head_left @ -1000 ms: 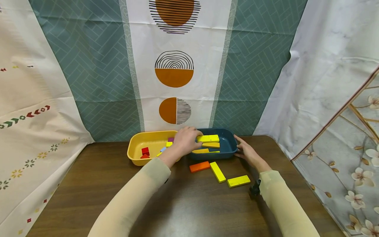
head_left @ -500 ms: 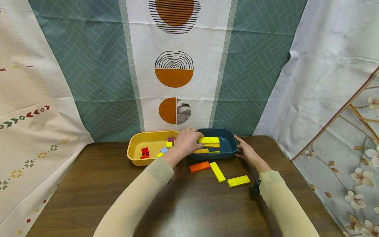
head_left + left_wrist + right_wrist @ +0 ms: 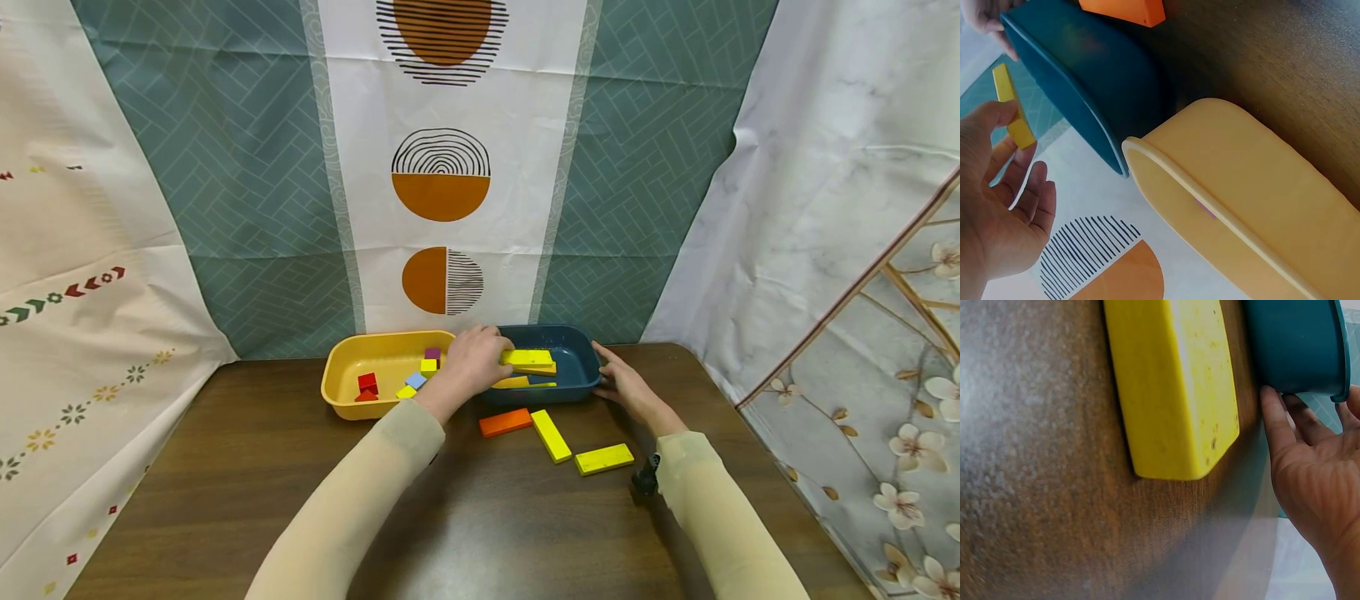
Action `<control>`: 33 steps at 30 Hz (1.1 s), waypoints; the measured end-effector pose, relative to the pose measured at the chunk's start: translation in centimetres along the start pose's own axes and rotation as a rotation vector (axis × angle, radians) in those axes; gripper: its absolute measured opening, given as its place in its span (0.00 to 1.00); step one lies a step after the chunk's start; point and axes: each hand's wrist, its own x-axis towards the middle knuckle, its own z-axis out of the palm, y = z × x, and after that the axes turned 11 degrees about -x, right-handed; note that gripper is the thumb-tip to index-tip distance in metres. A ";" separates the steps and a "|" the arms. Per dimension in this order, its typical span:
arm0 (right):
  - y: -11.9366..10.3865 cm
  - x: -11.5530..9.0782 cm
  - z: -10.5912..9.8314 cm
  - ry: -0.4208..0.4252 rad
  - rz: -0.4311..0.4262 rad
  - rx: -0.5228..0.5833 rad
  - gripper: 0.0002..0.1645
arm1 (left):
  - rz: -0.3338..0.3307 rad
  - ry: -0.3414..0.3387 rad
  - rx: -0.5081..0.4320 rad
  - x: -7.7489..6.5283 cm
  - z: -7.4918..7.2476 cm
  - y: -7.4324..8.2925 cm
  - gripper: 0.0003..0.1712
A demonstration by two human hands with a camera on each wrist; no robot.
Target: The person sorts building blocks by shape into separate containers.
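My left hand pinches a yellow rectangular block between thumb and fingers over the dark blue bin. In the left wrist view the block tilts between thumb and fingertips, close above the bin's rim. Inside the bin lie darker yellow pieces, one of them partly covered by the held block. At the bin's right end my right hand has spread fingers touching its outer wall. The right wrist view shows those fingertips against the wall, with nothing gripped in the palm.
Left of the blue bin stands a yellow bin with several small red, yellow, blue and purple blocks. In front lie an orange block and two yellow blocks, one slanted and one further right, on the wooden table.
My left hand has lowered the yellow block a little, so it now covers more of the darker yellow piece below. The right hand and the bins stay in place.
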 end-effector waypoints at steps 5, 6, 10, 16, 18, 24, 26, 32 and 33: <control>0.0 0.1 0.0 0.003 0.006 -0.003 0.40 | -0.023 -0.019 0.003 0.1 0.4 -0.2 0.22; 0.0 0.1 0.0 0.001 0.007 -0.002 0.40 | -0.027 -0.020 0.004 0.1 0.4 -0.2 0.22; 0.0 0.1 -0.1 0.004 0.001 0.001 0.40 | -0.037 -0.024 0.021 0.3 0.8 -0.2 0.21; 0.1 -0.1 -0.1 -0.005 -0.035 0.012 0.40 | -0.052 -0.040 0.008 0.2 1.3 -0.2 0.24; 0.0 -0.2 -0.1 -0.004 -0.040 0.010 0.40 | -0.058 -0.044 -0.005 0.1 1.5 -0.3 0.26; -0.2 -0.4 -0.1 -0.001 -0.041 0.015 0.40 | -0.070 -0.028 -0.031 -0.2 1.4 -0.7 0.28; -0.2 -0.4 -0.1 -0.002 -0.041 0.016 0.40 | -0.071 -0.025 -0.032 -0.2 1.3 -0.8 0.29; -0.1 -0.3 -0.1 -0.004 -0.044 0.002 0.40 | -0.055 -0.017 -0.032 -0.3 0.9 -0.5 0.30; -0.1 -0.2 -0.1 -0.002 -0.044 0.003 0.40 | -0.051 -0.015 -0.029 -0.4 0.8 -0.5 0.30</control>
